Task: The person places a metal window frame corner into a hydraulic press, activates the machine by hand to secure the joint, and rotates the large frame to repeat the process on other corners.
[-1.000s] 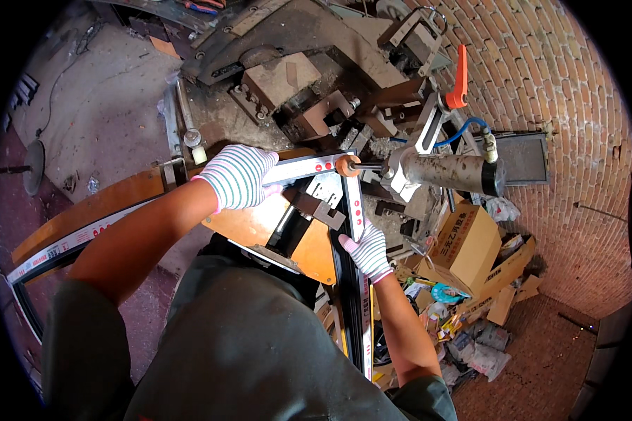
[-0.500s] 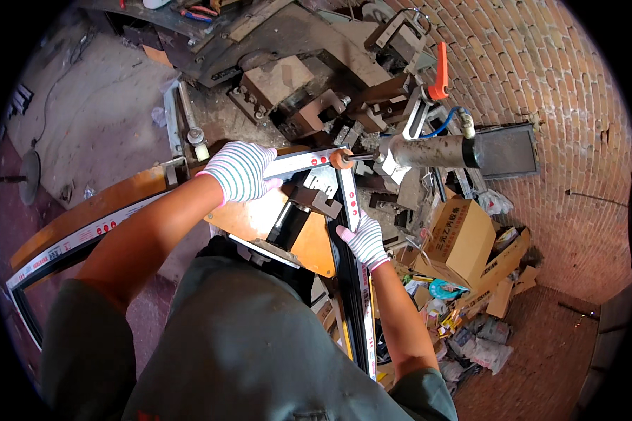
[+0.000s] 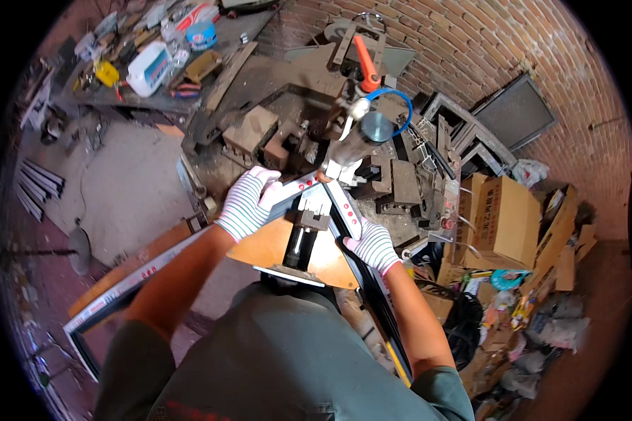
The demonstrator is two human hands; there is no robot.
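Observation:
A black-and-white window frame has its corner at a metal press in front of me, its two sides spreading toward me. White film with red dots runs along the sides. My left hand, in a striped glove, is closed round the left side near the corner. My right hand, gloved alike, grips the right side, thumb on the inner edge. Over the corner leans the press's metal cylinder, with an orange lever behind it. An orange-brown board and a dark metal block lie between the sides.
Metal blocks and clamps cover the dusty machine bed. A cluttered bench with a white jug is at the far left. Cardboard boxes and piled rubbish stand at right, before a brick wall. A curved wooden edge lies along the frame's left side.
My view has shifted, showing more of the bench and the boxes. My left fingers look more curled now. Both hands stay on the frame near the corner.

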